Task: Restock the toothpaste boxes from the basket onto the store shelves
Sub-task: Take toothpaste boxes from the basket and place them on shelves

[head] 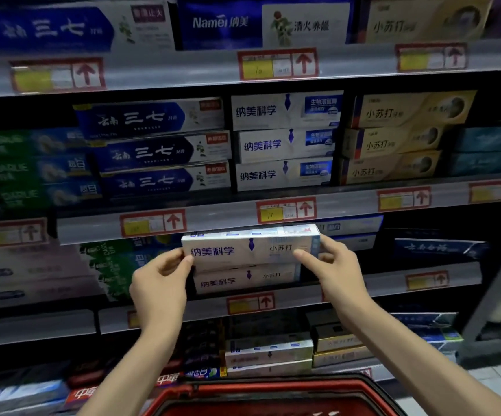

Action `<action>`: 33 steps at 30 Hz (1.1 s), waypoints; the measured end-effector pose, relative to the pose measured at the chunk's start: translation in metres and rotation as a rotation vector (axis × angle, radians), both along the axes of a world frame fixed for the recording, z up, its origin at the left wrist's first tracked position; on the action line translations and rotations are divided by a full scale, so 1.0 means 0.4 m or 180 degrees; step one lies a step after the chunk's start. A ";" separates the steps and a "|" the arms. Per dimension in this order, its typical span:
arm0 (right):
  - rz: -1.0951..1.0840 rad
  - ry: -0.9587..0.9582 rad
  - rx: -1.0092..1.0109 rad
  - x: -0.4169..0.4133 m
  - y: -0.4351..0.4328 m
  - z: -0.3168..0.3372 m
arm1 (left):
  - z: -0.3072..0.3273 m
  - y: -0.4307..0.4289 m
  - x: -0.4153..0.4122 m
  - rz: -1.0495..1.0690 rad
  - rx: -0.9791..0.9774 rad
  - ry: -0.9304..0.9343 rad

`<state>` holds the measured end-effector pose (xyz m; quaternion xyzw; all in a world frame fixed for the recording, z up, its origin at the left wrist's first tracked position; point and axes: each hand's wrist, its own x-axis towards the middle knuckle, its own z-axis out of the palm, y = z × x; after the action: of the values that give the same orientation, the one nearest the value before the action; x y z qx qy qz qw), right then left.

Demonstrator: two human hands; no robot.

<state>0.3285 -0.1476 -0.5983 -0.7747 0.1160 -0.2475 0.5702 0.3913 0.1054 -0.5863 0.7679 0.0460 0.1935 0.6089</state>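
A white toothpaste box (243,249) with blue lettering lies lengthwise at the front of the third shelf, on top of a matching white box (243,280). My left hand (160,283) pinches its left end between thumb and fingers. My right hand (330,265) grips its right end, thumb on the front face. At the bottom of the view is the rim of the red basket (273,391); its inside is mostly out of frame.
Shelves (213,220) full of toothpaste boxes rise in front of me, each edge carrying red and yellow price tags. Blue boxes (159,151), white boxes (285,142) and gold boxes (393,139) fill the shelf above. Lower shelves hold more boxes.
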 end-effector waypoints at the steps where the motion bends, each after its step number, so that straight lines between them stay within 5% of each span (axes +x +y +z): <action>1: 0.0003 -0.0006 0.0021 0.018 -0.003 0.001 | -0.001 -0.004 0.013 -0.0034 -0.0091 0.0034; 23: -0.0562 0.0199 0.0005 0.097 -0.015 -0.028 | -0.030 -0.033 0.005 -0.0483 -0.0192 0.0214; 33: -0.0021 0.0520 0.0472 -0.194 0.053 -0.038 | -0.017 -0.021 -0.140 -0.1873 -0.1803 0.1699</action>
<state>0.2507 -0.1264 -0.6137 -0.7476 0.1827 -0.1762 0.6137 0.3354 0.0971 -0.5933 0.5752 0.0322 -0.2106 0.7898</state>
